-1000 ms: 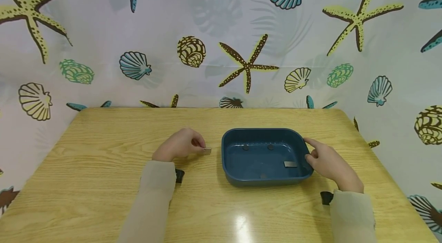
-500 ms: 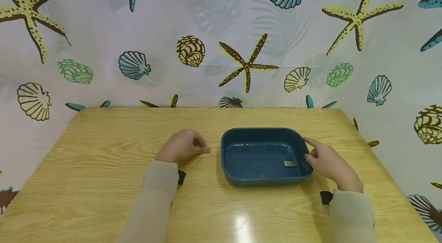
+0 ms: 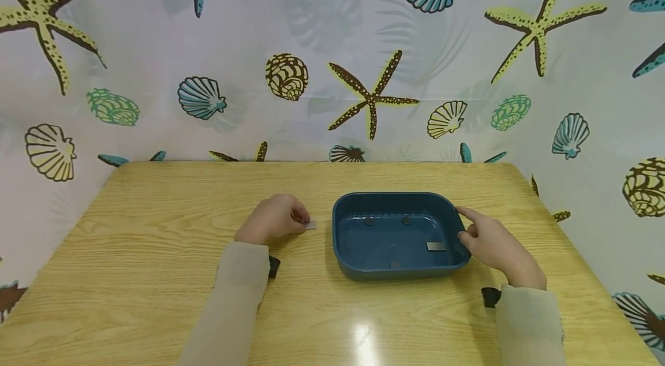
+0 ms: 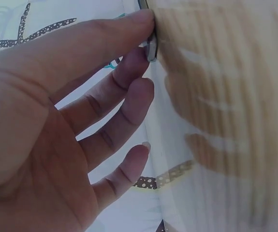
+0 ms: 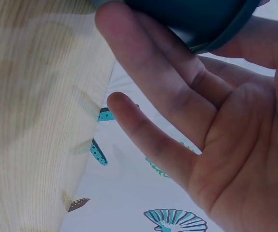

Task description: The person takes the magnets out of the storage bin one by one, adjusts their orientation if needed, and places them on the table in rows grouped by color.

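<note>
My left hand [image 3: 275, 219] is low over the table, left of a blue basin [image 3: 389, 275]. Its thumb and fingertips pinch a small flat silver rectangular piece [image 3: 310, 225], close to the wood. In the left wrist view, the thin edge of this silver piece [image 4: 152, 52] shows at the thumb and a fingertip, while the other fingers curve loosely below. My right hand [image 3: 493, 245] holds the basin's right wall, thumb over the rim and fingers along the outside. A similar silver piece [image 3: 436, 246] lies on the basin floor near that hand.
Several small dark round spots [image 3: 406, 220] show on the basin floor. The light wooden table [image 3: 130, 273] meets a white cloth [image 3: 249, 25] printed with shells and starfish at the back and sides. Both wrists wear a black strap mount.
My left hand has shifted slightly right, and the silver piece in its fingertips now looks lighter and flatter. The right hand and the basin stay in place.
</note>
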The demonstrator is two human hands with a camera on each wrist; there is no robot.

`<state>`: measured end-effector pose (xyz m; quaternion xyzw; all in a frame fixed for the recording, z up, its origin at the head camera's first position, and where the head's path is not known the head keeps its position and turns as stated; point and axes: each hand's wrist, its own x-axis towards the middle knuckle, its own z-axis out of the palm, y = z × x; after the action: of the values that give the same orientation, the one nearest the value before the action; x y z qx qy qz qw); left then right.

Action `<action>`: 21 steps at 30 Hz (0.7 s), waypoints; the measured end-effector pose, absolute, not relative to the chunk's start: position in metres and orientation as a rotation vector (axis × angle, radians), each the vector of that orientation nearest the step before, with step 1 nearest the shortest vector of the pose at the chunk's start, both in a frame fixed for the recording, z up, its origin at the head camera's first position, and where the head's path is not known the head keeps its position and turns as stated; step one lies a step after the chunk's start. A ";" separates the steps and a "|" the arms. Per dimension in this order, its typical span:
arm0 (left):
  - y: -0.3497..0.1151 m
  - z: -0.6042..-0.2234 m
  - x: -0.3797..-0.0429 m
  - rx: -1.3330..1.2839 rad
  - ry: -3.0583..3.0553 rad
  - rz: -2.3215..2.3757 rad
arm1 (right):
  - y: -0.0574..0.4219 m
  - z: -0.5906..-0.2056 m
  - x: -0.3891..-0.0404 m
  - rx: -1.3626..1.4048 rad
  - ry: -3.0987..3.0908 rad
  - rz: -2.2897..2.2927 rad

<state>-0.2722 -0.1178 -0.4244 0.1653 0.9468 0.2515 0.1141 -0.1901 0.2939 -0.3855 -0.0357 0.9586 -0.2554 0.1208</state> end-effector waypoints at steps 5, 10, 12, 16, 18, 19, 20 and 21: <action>-0.119 -0.426 -0.273 0.475 2.771 0.741 | 0.294 -0.385 -0.190 -0.109 2.801 -0.741; -0.119 -0.425 -0.273 0.467 2.756 0.754 | 0.294 -0.385 -0.190 -0.109 2.805 -0.745; -0.119 -0.424 -0.273 0.463 2.750 0.758 | 0.294 -0.385 -0.190 -0.109 2.804 -0.747; -0.119 -0.423 -0.271 0.465 2.739 0.756 | 0.294 -0.385 -0.189 -0.106 2.800 -0.748; -0.119 -0.423 -0.271 0.462 2.735 0.753 | 0.294 -0.385 -0.190 -0.104 2.800 -0.747; -0.119 -0.422 -0.271 0.461 2.732 0.752 | 0.294 -0.385 -0.190 -0.103 2.800 -0.746; -0.119 -0.422 -0.271 0.462 2.731 0.750 | 0.293 -0.385 -0.190 -0.102 2.801 -0.744; -0.119 -0.422 -0.271 0.463 2.731 0.748 | 0.294 -0.385 -0.190 -0.103 2.803 -0.741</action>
<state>-0.2711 -0.1192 -0.4221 0.1598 0.9430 0.2584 0.1360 -0.1899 0.2937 -0.3850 -0.0351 0.9592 -0.2537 0.1201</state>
